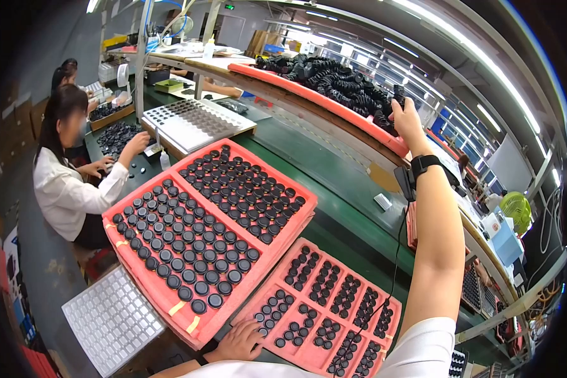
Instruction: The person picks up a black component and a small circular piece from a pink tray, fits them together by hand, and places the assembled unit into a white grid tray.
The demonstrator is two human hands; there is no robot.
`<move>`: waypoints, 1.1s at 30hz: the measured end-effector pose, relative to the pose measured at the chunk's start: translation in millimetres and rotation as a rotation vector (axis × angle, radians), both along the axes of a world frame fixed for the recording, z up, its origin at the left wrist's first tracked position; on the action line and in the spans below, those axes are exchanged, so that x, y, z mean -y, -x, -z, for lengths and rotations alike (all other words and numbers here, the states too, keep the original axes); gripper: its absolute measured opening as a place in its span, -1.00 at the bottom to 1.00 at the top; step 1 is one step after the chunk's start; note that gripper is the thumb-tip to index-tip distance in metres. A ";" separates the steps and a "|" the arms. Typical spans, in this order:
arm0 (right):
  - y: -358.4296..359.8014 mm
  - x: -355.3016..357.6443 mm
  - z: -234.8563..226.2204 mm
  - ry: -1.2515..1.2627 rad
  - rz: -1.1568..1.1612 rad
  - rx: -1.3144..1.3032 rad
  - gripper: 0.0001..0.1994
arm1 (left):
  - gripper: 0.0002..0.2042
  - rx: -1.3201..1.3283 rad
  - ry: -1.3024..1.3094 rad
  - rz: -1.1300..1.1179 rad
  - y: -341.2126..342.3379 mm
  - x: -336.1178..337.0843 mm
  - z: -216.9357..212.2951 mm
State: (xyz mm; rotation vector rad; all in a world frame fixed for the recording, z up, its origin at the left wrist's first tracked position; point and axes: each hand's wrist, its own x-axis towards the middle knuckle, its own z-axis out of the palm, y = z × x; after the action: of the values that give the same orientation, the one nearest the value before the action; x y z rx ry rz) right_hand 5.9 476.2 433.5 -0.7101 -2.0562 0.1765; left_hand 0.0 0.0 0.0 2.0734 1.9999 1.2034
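Observation:
High at the right, my right hand (407, 120) reaches up to the shelf with its fingers closed round a short black ribbed cylinder (399, 94). Just beside it, a long pink tray (309, 91) holds a heap of black ribbed pieces (343, 82). My left hand (238, 341) lies low, fingers spread, at the left edge of a divided pink foam tray (294, 286). Its fingertips are close to small round black parts (274, 309) in that tray; nothing shows in its grasp. The right wrist wears a black band (426, 165).
Up and left, a larger pink tray (183, 183) carries rows of round black caps. Below it sits a clear plastic blister tray (113, 321). A co-worker (75, 183) in white handles small parts at the left. A thin black cable (394, 271) hangs beside my right arm.

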 end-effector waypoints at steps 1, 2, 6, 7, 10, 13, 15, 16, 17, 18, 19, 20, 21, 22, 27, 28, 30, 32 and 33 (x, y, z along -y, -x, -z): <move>-1.7 5.1 -0.6 0.081 -0.061 -0.074 -0.72 | -0.77 -0.005 0.000 -0.004 0.4 0.5 0.0; -4.1 11.3 -2.6 0.158 -0.121 -0.147 -0.73 | -0.77 -0.008 -0.004 -0.007 0.5 -1.1 0.0; -18.9 46.7 -3.0 0.260 -0.362 -0.328 -0.74 | -0.78 -0.002 -0.002 -0.005 -0.3 -3.5 0.1; -26.8 60.1 -2.1 0.268 -0.449 -0.383 -0.75 | -0.78 0.002 0.000 0.002 -0.9 -4.0 -0.4; -42.8 106.3 18.3 0.118 -0.478 -0.380 -0.76 | -0.77 -0.008 -0.016 -0.003 -1.6 -3.4 2.4; -61.3 169.5 66.1 0.105 -0.505 -0.341 -0.80 | -0.76 -0.006 -0.010 -0.015 -2.7 1.4 6.2; -87.0 207.2 113.1 -0.045 -0.498 -0.166 -0.86 | -0.74 0.001 -0.003 -0.019 -3.8 2.8 7.6; -100.5 225.9 140.9 0.007 -0.542 -0.105 -0.86 | -0.74 0.004 0.013 -0.001 -3.6 2.9 8.7; -114.0 245.2 160.4 -0.131 -0.579 0.008 -0.89 | -0.72 0.003 0.015 -0.007 -3.8 3.8 10.3; -124.0 266.9 179.1 -0.061 -0.591 0.109 -0.91 | -0.71 0.007 0.020 -0.013 -3.7 3.2 12.9; -131.5 286.7 197.4 0.016 -0.605 0.208 -0.92 | -0.69 0.012 0.029 -0.020 -2.9 2.7 15.7; -144.1 297.6 222.6 0.137 -0.641 0.205 -0.82 | -0.68 -0.013 0.012 -0.023 -4.7 -1.0 16.8; -154.4 305.0 248.7 0.262 -0.678 0.198 -0.72 | -0.68 -0.037 -0.001 -0.028 -5.1 -5.8 17.5; -161.2 319.0 270.2 0.314 -0.666 0.198 -0.72 | -0.71 -0.032 0.015 -0.042 -6.5 -4.3 17.7; -174.0 374.7 338.0 0.419 -0.606 0.001 -0.76 | -0.66 0.023 0.024 -0.027 -5.0 -6.7 9.9; -175.3 383.9 346.2 0.448 -0.614 -0.033 -0.80 | -0.65 0.041 0.003 -0.012 -4.3 -6.1 10.7; -179.9 396.6 364.4 0.500 -0.636 -0.069 -0.84 | -0.66 0.032 -0.010 -0.009 -2.1 -6.4 11.7; -187.6 406.7 383.3 0.579 -0.620 -0.129 -0.78 | -0.66 0.017 -0.033 -0.005 -3.1 -4.4 9.3; -190.4 414.9 391.5 0.621 -0.612 -0.162 -0.75 | -0.66 0.054 -0.051 0.004 -4.2 -0.9 5.2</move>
State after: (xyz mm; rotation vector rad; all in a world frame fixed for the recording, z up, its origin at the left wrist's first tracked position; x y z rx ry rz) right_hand 196.3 61.3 41.9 -0.3744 -2.0045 1.2167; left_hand 4.2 0.9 -5.2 2.0425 1.9611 1.3095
